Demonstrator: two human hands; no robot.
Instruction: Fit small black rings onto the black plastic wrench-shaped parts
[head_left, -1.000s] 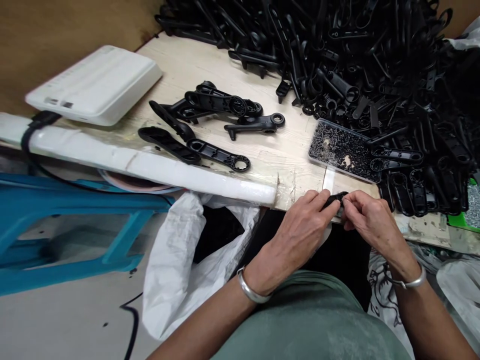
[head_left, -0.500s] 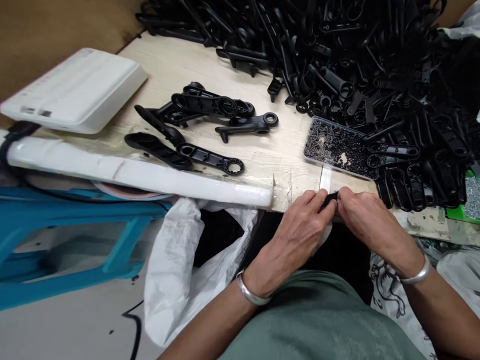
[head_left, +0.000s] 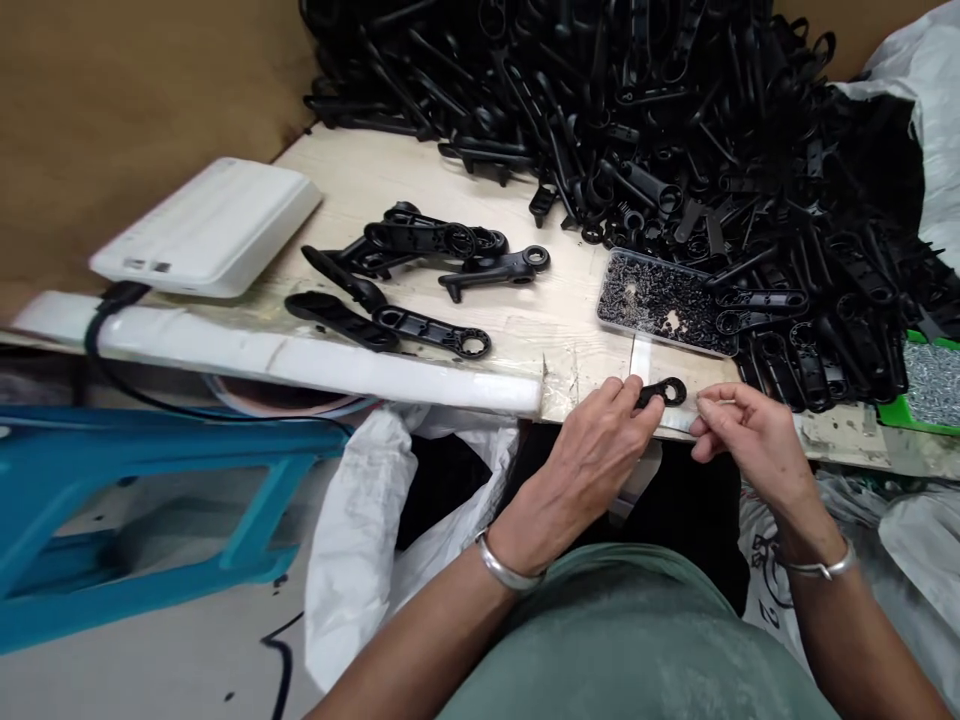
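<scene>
My left hand is closed around a black plastic lever with a ring end; the ring points right and the rest is hidden under my fingers. Just right of the ring, my right hand is apart from the lever, its thumb and forefinger pinched together. Whatever the pinch may hold is too small to make out. Behind the hands lies a clear shallow box full of tiny black parts.
A large heap of black plastic parts covers the back and right. Several similar levers lie left of centre. A white device with a cable stands at left, behind a white foam strip. A green tray holds small metal pieces.
My right hand has come off the lever and moved right, fingers pinched. The lever's ring end now shows beyond my left hand. The view has shifted slightly.
</scene>
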